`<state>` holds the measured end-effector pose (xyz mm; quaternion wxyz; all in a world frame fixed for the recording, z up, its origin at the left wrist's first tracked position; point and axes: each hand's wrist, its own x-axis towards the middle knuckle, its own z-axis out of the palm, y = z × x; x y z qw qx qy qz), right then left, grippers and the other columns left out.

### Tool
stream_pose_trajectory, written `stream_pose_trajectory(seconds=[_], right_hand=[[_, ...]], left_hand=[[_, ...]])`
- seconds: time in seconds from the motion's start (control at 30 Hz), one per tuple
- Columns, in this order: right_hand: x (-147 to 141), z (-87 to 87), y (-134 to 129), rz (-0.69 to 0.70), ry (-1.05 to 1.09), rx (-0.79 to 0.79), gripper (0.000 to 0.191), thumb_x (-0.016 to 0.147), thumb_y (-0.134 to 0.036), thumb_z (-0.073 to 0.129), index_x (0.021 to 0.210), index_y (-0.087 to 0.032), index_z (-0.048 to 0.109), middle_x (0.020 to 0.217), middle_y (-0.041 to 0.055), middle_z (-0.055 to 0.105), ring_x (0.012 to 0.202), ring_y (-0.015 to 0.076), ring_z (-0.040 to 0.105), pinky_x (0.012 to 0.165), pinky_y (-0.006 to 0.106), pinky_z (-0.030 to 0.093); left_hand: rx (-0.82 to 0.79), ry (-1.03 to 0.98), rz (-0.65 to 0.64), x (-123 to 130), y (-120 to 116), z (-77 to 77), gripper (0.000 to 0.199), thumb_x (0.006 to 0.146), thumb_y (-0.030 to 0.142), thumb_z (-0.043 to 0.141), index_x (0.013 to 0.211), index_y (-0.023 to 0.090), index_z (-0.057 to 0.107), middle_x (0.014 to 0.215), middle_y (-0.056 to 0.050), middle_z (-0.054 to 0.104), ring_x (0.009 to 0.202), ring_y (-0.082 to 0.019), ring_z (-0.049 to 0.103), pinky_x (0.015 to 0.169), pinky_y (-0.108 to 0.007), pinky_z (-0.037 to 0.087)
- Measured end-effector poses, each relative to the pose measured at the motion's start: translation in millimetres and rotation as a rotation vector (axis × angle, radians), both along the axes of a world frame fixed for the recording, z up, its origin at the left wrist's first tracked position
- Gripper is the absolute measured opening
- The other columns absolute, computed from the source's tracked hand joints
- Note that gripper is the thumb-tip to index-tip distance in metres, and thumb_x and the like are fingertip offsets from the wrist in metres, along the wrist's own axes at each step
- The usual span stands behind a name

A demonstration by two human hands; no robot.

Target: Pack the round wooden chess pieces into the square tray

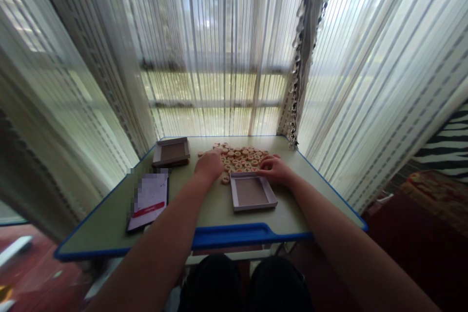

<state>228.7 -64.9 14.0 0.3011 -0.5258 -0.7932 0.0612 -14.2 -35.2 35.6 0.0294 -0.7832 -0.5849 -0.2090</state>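
Note:
Round wooden xiangqi pieces (237, 155), several with red or dark characters, lie in a loose heap near the back middle of the table. At the heap's left edge is my left hand (210, 164), its index finger stretched onto the pieces and its other fingers partly hidden. My right hand (276, 169) rests at the right edge, fingers curved, with the thumb apart from them near the box corner. I see no piece clearly held in either hand. Just in front of the heap sits a shallow, light-coloured box tray (252, 191), with a brown inside.
A second shallow box (171, 152) lies at the back left. Nearer me on the left, a tablet (149, 200) has its screen lit. The pale table (292, 222) has a blue rim; sheer striped curtains (226, 48) hang behind it.

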Motion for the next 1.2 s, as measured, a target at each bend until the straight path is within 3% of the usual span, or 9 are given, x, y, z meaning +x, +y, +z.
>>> stream_pose_trajectory(seconds=[0.1,0.17,0.3,0.43,0.57,0.9,1.1,1.2], right_hand=[[-0.2,1.5,-0.4,0.011,0.021,0.012,0.027,0.064,-0.046,0.062,0.06,-0.02,0.065,0.087,0.0045,0.061,0.087,0.02,0.053,0.089,0.037,0.03],[0.9,2.1,-0.5,0.004,0.057,0.055,0.026,0.065,-0.046,0.061,0.068,-0.021,0.067,0.091,0.0051,0.059,0.091,0.0203,0.052,0.089,0.036,0.031],[8.9,-0.8,4.9,-0.184,0.16,0.214,0.03,0.072,-0.04,0.055,0.091,-0.02,0.064,0.093,0.0074,0.057,0.09,0.0202,0.051,0.082,0.034,0.037],[16.8,-6.6,14.3,-0.349,0.129,0.248,0.028,0.076,-0.036,0.049,0.085,-0.016,0.065,0.084,0.0084,0.057,0.082,0.02,0.051,0.079,0.034,0.038],[16.3,-9.2,16.6,-0.325,0.082,0.244,0.027,0.077,-0.036,0.047,0.081,-0.017,0.066,0.082,0.0073,0.057,0.081,0.0183,0.051,0.079,0.031,0.038],[14.5,-8.2,14.7,-0.312,0.035,0.191,0.027,0.079,-0.035,0.045,0.08,-0.017,0.066,0.081,0.0062,0.06,0.08,0.0171,0.051,0.078,0.028,0.036],[13.1,-6.1,12.7,-0.319,0.022,0.183,0.027,0.079,-0.035,0.045,0.079,-0.017,0.065,0.08,0.0059,0.061,0.08,0.0171,0.051,0.077,0.028,0.036],[11.7,-5.6,11.9,-0.31,0.009,0.182,0.027,0.079,-0.034,0.045,0.079,-0.017,0.065,0.08,0.0062,0.062,0.081,0.0172,0.052,0.078,0.028,0.035]], left_hand=[[-0.032,-0.012,0.168,-5.9,0.9,3.3,0.044,0.072,0.026,0.044,0.115,0.015,0.05,0.106,-0.016,0.057,0.094,-0.025,0.056,0.076,-0.032,0.044],[-0.14,-0.01,0.201,-10.5,1.2,6.3,0.04,0.072,0.033,0.044,0.107,0.016,0.054,0.1,-0.015,0.059,0.088,-0.026,0.058,0.07,-0.032,0.045],[-0.344,0.076,0.091,-15.7,-2.7,12.3,0.03,0.064,0.035,0.051,0.087,0.017,0.061,0.089,-0.011,0.064,0.078,-0.022,0.06,0.062,-0.026,0.044],[-0.418,0.146,0.001,-15.7,-8.9,14.4,0.034,0.058,0.029,0.056,0.089,0.016,0.059,0.088,-0.009,0.064,0.073,-0.019,0.059,0.057,-0.023,0.042],[-0.402,0.145,0.019,-16.5,-7.0,11.8,0.03,0.057,0.027,0.054,0.086,0.018,0.061,0.087,-0.008,0.065,0.073,-0.019,0.059,0.056,-0.023,0.041],[-0.368,0.091,-0.072,-13.0,1.0,8.1,0.027,0.066,0.032,0.045,0.069,0.016,0.066,0.069,-0.007,0.065,0.061,-0.016,0.057,0.052,-0.023,0.038],[-0.27,0.08,-0.049,-14.1,1.4,2.8,0.027,0.068,0.036,0.049,0.075,0.018,0.067,0.074,-0.006,0.066,0.07,-0.017,0.058,0.06,-0.023,0.041],[-0.127,0.055,-0.04,-9.3,-1.0,2.2,0.029,0.073,0.037,0.045,0.081,0.018,0.065,0.082,-0.007,0.064,0.077,-0.018,0.057,0.069,-0.026,0.042]])
